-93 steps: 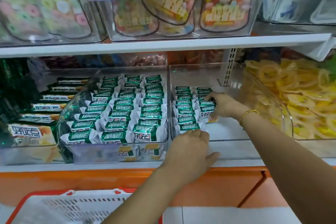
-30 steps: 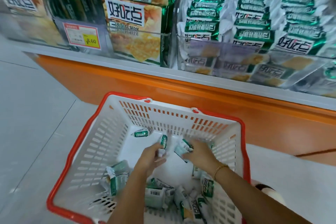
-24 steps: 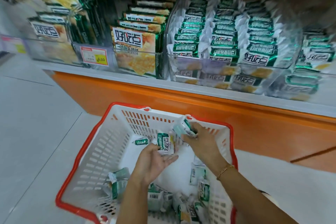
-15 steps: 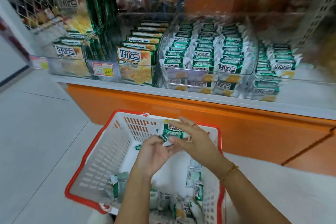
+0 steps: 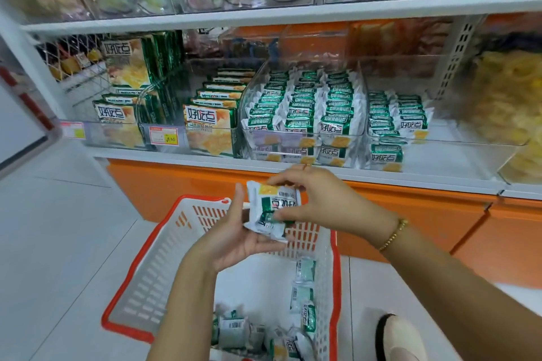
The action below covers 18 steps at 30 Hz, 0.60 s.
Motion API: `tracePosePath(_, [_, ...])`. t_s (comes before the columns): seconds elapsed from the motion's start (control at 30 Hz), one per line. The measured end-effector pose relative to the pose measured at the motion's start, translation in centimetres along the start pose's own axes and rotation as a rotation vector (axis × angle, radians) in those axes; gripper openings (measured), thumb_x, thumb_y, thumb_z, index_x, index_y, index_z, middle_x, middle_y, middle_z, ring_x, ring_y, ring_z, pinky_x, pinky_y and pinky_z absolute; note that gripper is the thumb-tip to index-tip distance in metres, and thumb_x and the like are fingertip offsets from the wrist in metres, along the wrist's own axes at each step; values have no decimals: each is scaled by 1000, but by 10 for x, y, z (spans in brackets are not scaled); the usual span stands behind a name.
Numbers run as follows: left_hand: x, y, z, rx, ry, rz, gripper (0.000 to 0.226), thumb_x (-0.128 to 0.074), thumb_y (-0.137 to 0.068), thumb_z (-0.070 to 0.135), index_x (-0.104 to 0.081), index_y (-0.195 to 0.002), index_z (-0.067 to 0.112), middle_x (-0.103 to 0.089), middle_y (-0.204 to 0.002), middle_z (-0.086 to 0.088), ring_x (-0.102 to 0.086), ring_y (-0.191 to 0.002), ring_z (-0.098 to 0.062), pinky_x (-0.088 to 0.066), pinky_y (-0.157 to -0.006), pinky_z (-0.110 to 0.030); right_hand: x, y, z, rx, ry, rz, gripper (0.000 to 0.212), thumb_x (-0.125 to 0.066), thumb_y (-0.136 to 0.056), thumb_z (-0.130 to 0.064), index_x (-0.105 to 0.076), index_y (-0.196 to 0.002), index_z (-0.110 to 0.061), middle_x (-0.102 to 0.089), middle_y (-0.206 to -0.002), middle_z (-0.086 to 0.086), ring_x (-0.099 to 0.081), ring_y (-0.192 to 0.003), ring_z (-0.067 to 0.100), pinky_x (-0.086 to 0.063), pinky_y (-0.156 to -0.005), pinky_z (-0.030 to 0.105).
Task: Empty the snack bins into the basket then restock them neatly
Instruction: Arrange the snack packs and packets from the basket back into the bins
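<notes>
- Cradling snack packets (image 5: 272, 205) in the left hand (image 5: 231, 237) above the basket (image 5: 164, 258), pinching them with the right hand (image 5: 319, 199), fingers (image 5: 289, 177) curled.
- Facing the half-filled bin (image 5: 454, 142) up and rightward, nearer the right hand.

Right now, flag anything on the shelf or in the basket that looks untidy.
Loose packets lie jumbled in the basket, some barcode-up. The right-hand bin holds only two rows, pushed to its left side.
</notes>
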State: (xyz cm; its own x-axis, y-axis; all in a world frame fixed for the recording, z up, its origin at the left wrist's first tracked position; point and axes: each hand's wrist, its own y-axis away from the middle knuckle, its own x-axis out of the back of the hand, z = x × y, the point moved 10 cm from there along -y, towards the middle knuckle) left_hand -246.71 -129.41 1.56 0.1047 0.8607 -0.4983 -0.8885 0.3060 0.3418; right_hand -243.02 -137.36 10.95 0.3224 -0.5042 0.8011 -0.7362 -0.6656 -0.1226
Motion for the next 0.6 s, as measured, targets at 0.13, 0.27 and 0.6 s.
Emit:
tracePosePath(0.13, [-23,-1,20,-106,-97,-12,73,-27,-75,66,-55,-122,18,-65,-120,-17,-62,-111,-36,-55,-89,-41,25,-1,-8,5,42,-7,71,-67,-79,-53,-33,-140,-40,-40,-96,-13,-40,-78,-5,-34,-65,18])
tracePosePath(0.27, [-43,-7,20,-111,-222,-25,84,-37,-68,71,-47,-132,17,-64,-123,-14,-60,-116,-26,-50,-97,-43,36,7,7,-132,-20,-98,55,-63,-81,-54,-43,-129,-35,-47,-97,-11,-52,-71,0,-46,-69,30])
tracePosePath(0.6, [-90,-23,55,-357,-751,107,33,-76,-77,27,-60,-105,29,-72,-97,5,-68,-87,-5,-51,-69,-11,60,34,56,-349,-472,13,42,-70,-78,-36,-49,-108,-15,-60,-92,0,-66,-70,14,-55,-59,19])
